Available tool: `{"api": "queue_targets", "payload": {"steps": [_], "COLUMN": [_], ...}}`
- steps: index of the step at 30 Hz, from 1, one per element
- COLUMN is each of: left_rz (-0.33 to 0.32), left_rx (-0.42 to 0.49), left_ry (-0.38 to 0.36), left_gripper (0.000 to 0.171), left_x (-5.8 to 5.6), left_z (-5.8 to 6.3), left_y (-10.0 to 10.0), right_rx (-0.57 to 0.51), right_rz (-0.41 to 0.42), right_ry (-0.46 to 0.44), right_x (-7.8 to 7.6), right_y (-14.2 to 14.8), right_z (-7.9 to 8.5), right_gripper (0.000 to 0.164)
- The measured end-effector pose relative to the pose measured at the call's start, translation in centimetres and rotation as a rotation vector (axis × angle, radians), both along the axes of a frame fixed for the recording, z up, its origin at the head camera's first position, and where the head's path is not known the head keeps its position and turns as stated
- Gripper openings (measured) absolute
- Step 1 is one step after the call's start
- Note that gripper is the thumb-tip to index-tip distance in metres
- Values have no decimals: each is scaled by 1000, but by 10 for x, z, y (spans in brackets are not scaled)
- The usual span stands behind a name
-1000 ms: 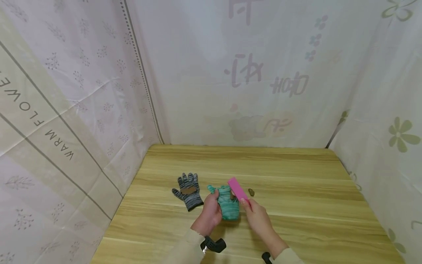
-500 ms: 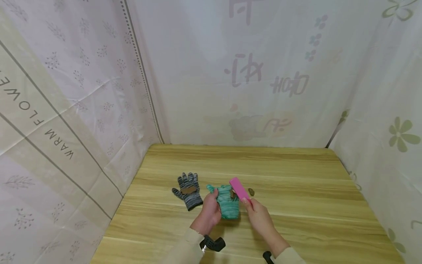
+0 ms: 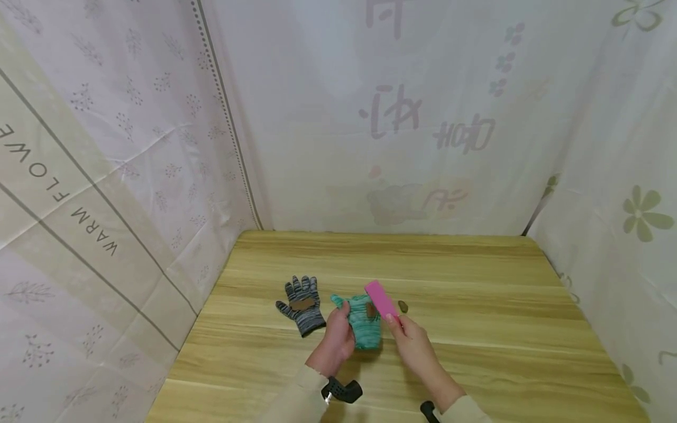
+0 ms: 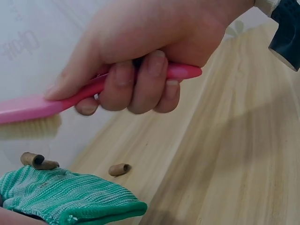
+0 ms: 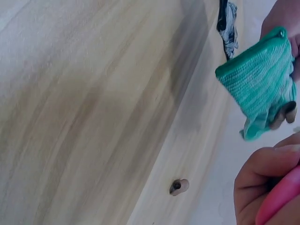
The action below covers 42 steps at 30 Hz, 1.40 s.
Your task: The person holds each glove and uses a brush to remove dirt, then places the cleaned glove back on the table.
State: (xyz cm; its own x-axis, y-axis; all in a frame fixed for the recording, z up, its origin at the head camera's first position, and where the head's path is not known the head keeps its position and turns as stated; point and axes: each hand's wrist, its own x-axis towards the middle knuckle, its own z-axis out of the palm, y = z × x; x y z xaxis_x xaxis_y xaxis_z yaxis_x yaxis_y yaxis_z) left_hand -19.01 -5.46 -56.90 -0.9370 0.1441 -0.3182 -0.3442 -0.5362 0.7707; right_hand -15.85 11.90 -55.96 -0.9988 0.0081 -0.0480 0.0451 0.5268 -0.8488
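My left hand (image 3: 337, 335) holds a green-and-white knitted glove (image 3: 366, 330), thumb over its top side. A curled brown piece (image 4: 32, 159) rests on the glove's upper face. With my right hand (image 3: 415, 346) I grip the handle of a pink brush (image 3: 382, 299). In the left wrist view the brush's pale bristles (image 4: 33, 129) face down, above the brown piece with a gap between them. The right wrist view shows the glove's cuff (image 5: 248, 54) and the brown curl (image 5: 283, 115) near its far end.
A grey-and-black striped glove (image 3: 309, 320) with a brown strip (image 3: 302, 304) across its palm lies left of my left hand. Another small brown curl (image 3: 403, 306) lies on the wooden table (image 3: 476, 276) beyond the brush. Patterned curtains (image 3: 317, 117) stand around the table.
The brush shifted slightly right, then back left over the green glove. The brown piece on the glove shows more now. The striped glove and the loose curl stayed put.
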Motion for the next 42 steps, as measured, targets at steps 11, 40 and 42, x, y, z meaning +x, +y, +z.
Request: {"api": "queue_targets", "payload": {"steps": [11,40,42], "left_rz": [-10,-46,-38], "left_rx": [6,-22,-20], "left_ry": [-14,-18,-24], "left_gripper": [32,38,36], "left_x": [3,3,2], "left_z": [2,-5,-4], "left_y": [3,3,2], "right_rx": [87,20,38], "right_rz": [-9,43,31], "right_ry": [-38,-18,-14], "right_x": [1,3,3], "right_y": [7,-8,-6], "right_z": [-8,-10,-10], "right_gripper": [47,38,38]}}
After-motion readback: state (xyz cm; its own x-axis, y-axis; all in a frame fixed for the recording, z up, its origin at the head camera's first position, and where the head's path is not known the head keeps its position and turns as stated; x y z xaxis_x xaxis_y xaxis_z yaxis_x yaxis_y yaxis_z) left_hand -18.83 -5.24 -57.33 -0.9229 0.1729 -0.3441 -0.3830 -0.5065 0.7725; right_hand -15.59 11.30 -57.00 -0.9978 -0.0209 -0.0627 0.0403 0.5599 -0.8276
